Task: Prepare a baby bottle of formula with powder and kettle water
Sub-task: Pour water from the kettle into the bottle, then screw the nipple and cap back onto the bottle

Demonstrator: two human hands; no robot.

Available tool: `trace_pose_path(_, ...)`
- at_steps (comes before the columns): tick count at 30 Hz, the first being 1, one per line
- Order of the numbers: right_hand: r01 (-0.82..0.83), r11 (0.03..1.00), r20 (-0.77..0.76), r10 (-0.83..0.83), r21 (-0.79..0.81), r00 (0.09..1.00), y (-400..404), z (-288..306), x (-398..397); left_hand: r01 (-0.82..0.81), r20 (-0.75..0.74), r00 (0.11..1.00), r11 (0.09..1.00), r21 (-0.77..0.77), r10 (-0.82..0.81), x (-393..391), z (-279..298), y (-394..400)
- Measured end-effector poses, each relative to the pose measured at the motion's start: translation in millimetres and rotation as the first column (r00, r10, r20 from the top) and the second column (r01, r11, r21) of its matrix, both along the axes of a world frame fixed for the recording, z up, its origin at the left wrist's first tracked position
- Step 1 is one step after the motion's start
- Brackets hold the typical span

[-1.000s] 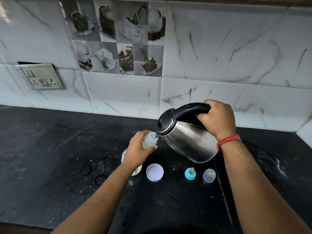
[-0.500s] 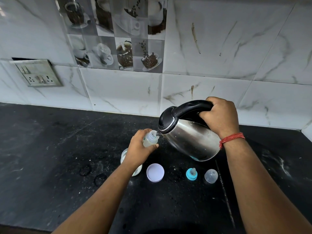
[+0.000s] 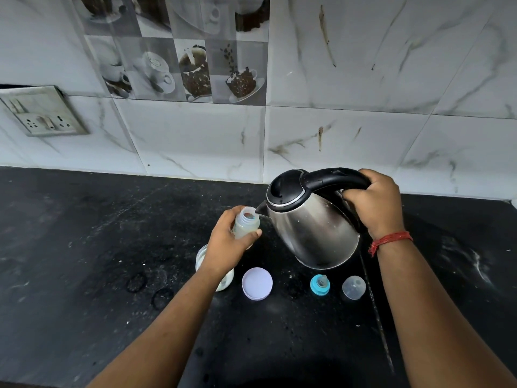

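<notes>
My left hand [image 3: 228, 245] grips a small clear baby bottle [image 3: 246, 223], open at the top and held above the black counter [image 3: 84, 261]. My right hand [image 3: 376, 204] holds the black handle of a steel kettle [image 3: 313, 233], tilted only slightly to the left, its spout right at the bottle's mouth. A glass jar of white powder [image 3: 223, 281] stands on the counter, mostly hidden behind my left wrist. Its lilac lid [image 3: 256, 283] lies beside it. Further right lie the blue teat ring [image 3: 320, 284] and the clear bottle cap [image 3: 354, 287].
A marble-tiled wall [image 3: 363, 135] runs behind the counter, with a socket plate [image 3: 44, 113] at the left. Water rings and specks mark the counter near the jar. A seam in the counter runs down past the clear cap.
The kettle has tipped back toward upright, its lid now facing up more, and the spout sits level with the bottle's mouth. The view has dropped lower on the wall.
</notes>
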State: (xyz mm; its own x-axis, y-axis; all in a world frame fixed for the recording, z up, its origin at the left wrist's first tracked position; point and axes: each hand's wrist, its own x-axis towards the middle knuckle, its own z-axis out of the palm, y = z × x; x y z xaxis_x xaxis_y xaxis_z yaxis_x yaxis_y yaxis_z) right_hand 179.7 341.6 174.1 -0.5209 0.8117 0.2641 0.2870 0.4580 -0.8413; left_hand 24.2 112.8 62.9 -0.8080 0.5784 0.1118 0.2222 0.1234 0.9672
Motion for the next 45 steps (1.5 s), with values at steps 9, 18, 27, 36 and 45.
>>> trace_pose_path(9,-0.027,0.939,-0.239,-0.06,-0.343,0.969,11.2,-58.3,-14.0,0.002,0.103,0.995,0.997,0.071,-0.01,-5.2,5.1,11.7)
trace_pose_path(18,-0.026,0.884,-0.251,-0.104,-0.466,0.962,19.1,-103.9,-39.9,-0.002,0.099,0.995,0.999,0.051,-0.003,-14.3,-2.1,17.4)
trace_pose_path(27,-0.069,0.828,-0.28,-0.109,-0.556,0.954,39.3,-127.8,-45.9,0.002,0.072,0.997,1.0,0.03,-0.005,-19.8,-6.3,23.3)
trace_pose_path(36,-0.099,0.822,-0.266,-0.066,-0.561,0.962,49.4,-137.1,-34.8,0.017,0.039,0.999,1.0,0.021,-0.018,-14.4,-5.4,27.6)
trace_pose_path(45,0.06,0.871,-0.005,-0.071,-0.487,0.997,48.8,-140.2,-14.2,0.066,0.022,0.997,0.997,0.048,-0.067,0.3,1.7,26.6)
